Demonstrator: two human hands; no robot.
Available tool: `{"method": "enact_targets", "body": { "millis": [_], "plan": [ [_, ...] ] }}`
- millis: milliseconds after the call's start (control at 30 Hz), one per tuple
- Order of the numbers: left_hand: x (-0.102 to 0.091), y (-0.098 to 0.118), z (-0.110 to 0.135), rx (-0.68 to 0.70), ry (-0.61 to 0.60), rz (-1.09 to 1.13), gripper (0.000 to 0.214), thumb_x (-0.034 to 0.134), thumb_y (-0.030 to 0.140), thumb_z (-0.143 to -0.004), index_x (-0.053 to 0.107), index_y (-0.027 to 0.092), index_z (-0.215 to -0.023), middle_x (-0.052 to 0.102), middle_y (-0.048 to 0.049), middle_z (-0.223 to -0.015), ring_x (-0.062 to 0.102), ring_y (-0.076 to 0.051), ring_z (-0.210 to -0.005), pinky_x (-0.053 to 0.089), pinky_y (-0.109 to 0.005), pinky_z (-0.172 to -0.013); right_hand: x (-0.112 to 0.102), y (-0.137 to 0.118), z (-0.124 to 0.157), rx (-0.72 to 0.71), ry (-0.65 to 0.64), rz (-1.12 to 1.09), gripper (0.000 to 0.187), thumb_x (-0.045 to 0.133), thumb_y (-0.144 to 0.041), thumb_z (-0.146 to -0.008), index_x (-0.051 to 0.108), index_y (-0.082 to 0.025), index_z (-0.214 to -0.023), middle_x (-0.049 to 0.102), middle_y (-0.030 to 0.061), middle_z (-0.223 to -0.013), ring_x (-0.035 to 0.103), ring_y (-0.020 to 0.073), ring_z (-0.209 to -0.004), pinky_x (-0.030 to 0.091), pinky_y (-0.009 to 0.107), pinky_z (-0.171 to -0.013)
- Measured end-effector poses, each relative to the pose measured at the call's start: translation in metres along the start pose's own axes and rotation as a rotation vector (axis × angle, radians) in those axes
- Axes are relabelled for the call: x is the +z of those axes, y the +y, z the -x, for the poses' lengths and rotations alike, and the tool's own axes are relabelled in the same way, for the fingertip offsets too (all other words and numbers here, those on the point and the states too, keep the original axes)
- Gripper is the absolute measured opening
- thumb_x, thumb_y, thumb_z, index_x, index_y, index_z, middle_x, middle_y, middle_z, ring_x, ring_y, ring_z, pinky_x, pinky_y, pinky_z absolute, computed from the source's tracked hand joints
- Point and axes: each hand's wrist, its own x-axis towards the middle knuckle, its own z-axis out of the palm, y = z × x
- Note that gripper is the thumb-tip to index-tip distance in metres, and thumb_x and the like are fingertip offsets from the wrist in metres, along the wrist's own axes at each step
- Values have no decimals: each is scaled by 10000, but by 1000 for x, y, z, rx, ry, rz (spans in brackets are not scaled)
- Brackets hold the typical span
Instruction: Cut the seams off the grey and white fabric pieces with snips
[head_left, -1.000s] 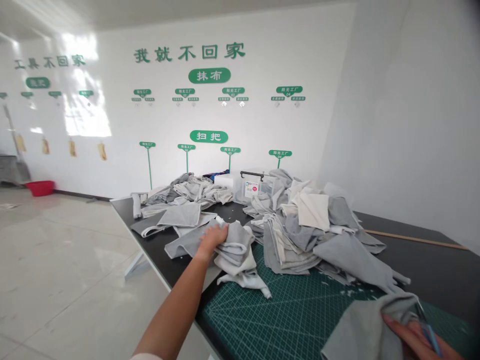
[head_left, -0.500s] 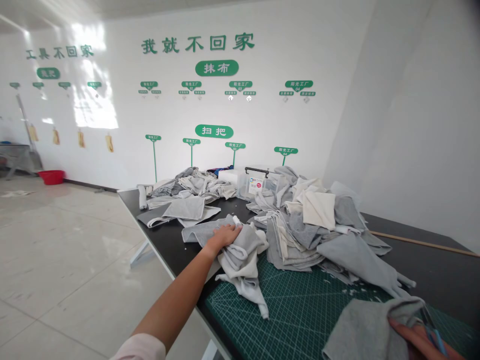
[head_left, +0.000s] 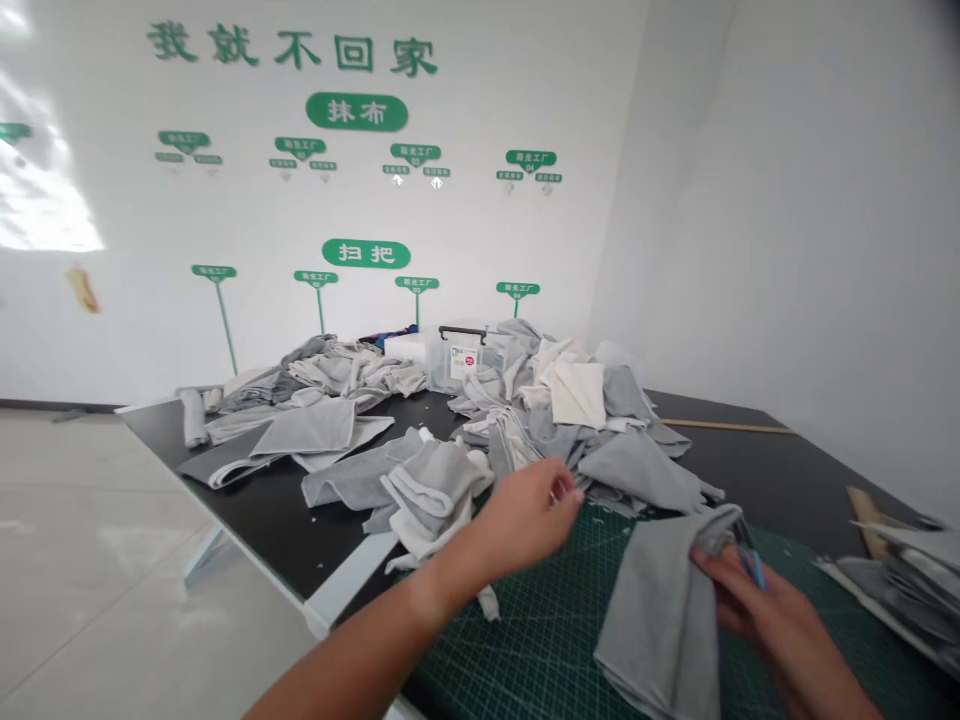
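My right hand [head_left: 757, 595] grips a folded grey cloth [head_left: 660, 610] by its upper right edge, over the cutting mat. Blue-handled scissors [head_left: 752, 562] are in the same hand, their blades partly hidden by the cloth. My left hand [head_left: 529, 515] is in the air over the mat, its fingers curled in towards the thumb, and no cloth shows in it. Just left of that hand lies a crumpled heap of grey and white cloths [head_left: 431, 490], partly covered by my forearm.
The green cutting mat [head_left: 525, 640] lies on a black table [head_left: 720, 470]. Behind are a large cloth pile [head_left: 577, 395], another pile at left [head_left: 330, 370] and a clear plastic box [head_left: 442, 375]. Stacked cloths [head_left: 900, 600] and a wooden strip [head_left: 724, 427] are at right.
My left hand has left the crumpled heap and moved right, towards the grey cloth. My right hand has lifted the cloth and scissors somewhat. The view has turned right.
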Motion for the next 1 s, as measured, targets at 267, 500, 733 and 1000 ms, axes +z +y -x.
{"method": "enact_targets", "body": {
  "millis": [267,500,733,1000],
  "plan": [
    [109,74,14,88,-174,128,441,544,508,-909,555,198,-1221,643,-153,-1169,618,-318,-1014,446,-378,-832,9,-13,24,-8,-59,-125,356,833,-426,-641,607,-187,-776,627,-17,-690,625,170,-624,503,230,-532],
    [136,51,16,-54,-140,274,195,497,340,-942,538,259,-1115,706,-55,-1003,682,-251,-907,452,-314,-767,14,-15,34,64,-121,-284,311,792,-394,-683,585,-193,-796,679,21,-801,669,185,-680,566,281,-611],
    [128,54,14,34,-149,358,242,412,379,-1006,589,290,-1146,720,-16,-1062,678,-212,-965,457,-276,-829,11,-4,26,-60,-80,-197,411,791,-395,-741,420,-217,-740,598,-32,-713,636,176,-706,569,284,-616],
    [128,35,-6,-61,-92,349,298,393,384,-996,576,220,-829,642,13,-803,603,-165,-784,423,-240,-726,-6,-15,15,-77,7,-147,356,720,-332,-723,378,-230,-719,458,-69,-634,509,127,-593,518,250,-553]
  ]
}}
